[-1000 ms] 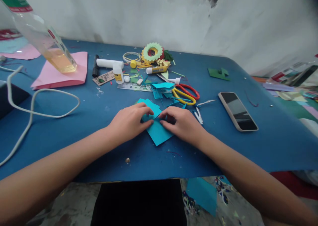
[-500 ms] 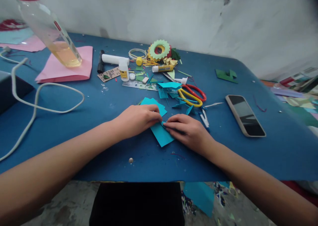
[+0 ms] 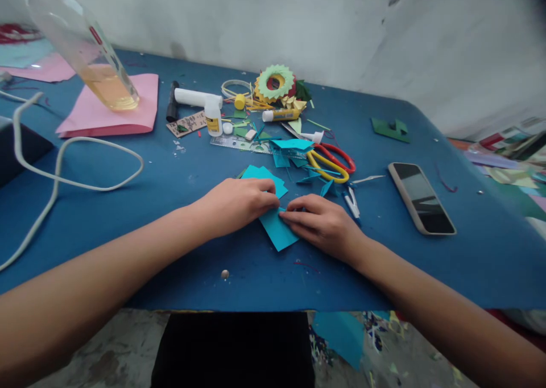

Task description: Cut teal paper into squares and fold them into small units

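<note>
A teal paper piece [image 3: 278, 232] lies on the blue table [image 3: 170, 251] near its front edge. My left hand [image 3: 235, 204] rests on its upper part, fingers curled and pressed down on the paper. My right hand [image 3: 322, 223] lies to the right, fingertips pinched against the paper's edge and meeting my left fingers. More teal sheets [image 3: 261, 175] stick out from under my left hand. Part of the paper is hidden beneath both hands.
Red and yellow scissors [image 3: 329, 161], teal scraps [image 3: 292, 147], a glue bottle [image 3: 212, 119], a glue stick [image 3: 280, 115] and a paper flower [image 3: 275, 84] lie behind. A phone [image 3: 421, 197] rests right. A white cable [image 3: 63, 166], pink paper [image 3: 111, 115] and a bottle [image 3: 81, 44] are left.
My right hand has slid left and lower along the teal paper, fingertips closing toward my left hand. The view has shifted slightly.
</note>
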Demonstrator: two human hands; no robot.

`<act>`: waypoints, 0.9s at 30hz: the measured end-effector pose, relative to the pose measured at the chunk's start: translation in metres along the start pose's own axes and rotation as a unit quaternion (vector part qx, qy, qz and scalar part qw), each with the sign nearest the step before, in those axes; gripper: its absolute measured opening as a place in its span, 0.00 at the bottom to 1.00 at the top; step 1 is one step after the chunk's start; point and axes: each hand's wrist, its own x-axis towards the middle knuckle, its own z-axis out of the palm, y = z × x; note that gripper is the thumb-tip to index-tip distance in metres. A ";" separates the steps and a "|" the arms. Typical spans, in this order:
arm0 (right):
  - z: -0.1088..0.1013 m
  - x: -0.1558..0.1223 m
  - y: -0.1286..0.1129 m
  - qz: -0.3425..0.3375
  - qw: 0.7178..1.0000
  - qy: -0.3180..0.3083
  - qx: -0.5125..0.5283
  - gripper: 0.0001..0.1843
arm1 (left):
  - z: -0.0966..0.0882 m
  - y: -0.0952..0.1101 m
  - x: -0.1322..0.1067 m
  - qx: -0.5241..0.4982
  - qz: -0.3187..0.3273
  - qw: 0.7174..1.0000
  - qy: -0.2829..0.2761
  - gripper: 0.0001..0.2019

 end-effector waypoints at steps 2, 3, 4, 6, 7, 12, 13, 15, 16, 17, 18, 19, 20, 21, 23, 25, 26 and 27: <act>0.000 0.000 0.000 0.000 1.000 -0.001 0.000 0.11 | 0.000 0.001 0.000 0.000 -0.003 1.000 0.004 0.11; 0.000 0.000 0.000 0.002 1.000 -0.003 -0.002 0.11 | 0.001 0.001 0.000 0.000 -0.004 1.000 0.004 0.11; 0.000 0.000 0.000 0.004 1.000 -0.005 -0.004 0.12 | 0.001 0.001 0.000 -0.001 -0.005 1.000 0.004 0.11; 0.000 0.001 0.000 0.006 1.000 -0.009 -0.006 0.12 | 0.001 0.001 0.000 -0.001 -0.005 1.000 0.002 0.12; 0.000 0.001 0.000 0.006 1.000 -0.011 -0.005 0.12 | 0.000 0.001 0.000 0.001 -0.005 1.000 0.001 0.12; -0.001 0.002 0.000 -0.002 1.000 -0.011 0.006 0.12 | -0.003 0.004 0.001 0.027 -0.003 0.999 -0.022 0.11; -0.001 0.002 0.000 -0.003 1.000 -0.010 0.006 0.12 | -0.004 0.005 0.000 0.035 -0.002 0.999 -0.029 0.11; -0.001 0.003 -0.001 -0.007 1.000 -0.013 -0.001 0.12 | -0.006 0.008 -0.001 0.048 -0.004 0.998 -0.043 0.12; -0.002 0.003 -0.002 -0.011 1.000 -0.016 -0.009 0.12 | -0.007 0.009 -0.002 0.051 -0.008 0.998 -0.047 0.13; -0.002 0.003 -0.002 -0.019 0.999 -0.019 -0.017 0.12 | -0.007 0.010 -0.002 0.052 -0.015 0.997 -0.050 0.13; -0.003 0.004 -0.003 -0.029 0.999 -0.023 -0.026 0.13 | -0.007 0.011 -0.003 0.048 -0.024 0.997 -0.050 0.14; -0.004 0.004 -0.003 -0.038 0.998 -0.028 -0.032 0.13 | -0.008 0.011 -0.004 0.042 -0.035 0.997 -0.049 0.15; -0.004 0.003 -0.003 -0.045 0.998 -0.033 -0.035 0.13 | -0.008 0.012 -0.005 0.032 -0.047 0.997 -0.049 0.15; -0.005 0.003 -0.003 -0.047 0.998 -0.038 -0.036 0.13 | -0.009 0.012 -0.005 0.022 -0.060 0.997 -0.049 0.15; -0.007 0.001 -0.003 -0.037 0.998 -0.051 -0.031 0.13 | -0.010 0.012 -0.005 0.001 -0.084 0.995 -0.050 0.15; -0.010 -0.001 -0.004 -0.018 0.998 -0.054 -0.030 0.12 | -0.011 0.012 -0.005 -0.016 -0.100 0.993 -0.053 0.15; -0.012 -0.002 -0.004 -0.009 0.998 -0.052 -0.034 0.12 | -0.012 0.011 -0.004 -0.023 -0.105 0.993 -0.056 0.15; -0.013 -0.003 -0.004 -0.001 0.998 -0.048 -0.039 0.12 | -0.013 0.011 -0.004 -0.029 -0.109 0.992 -0.060 0.15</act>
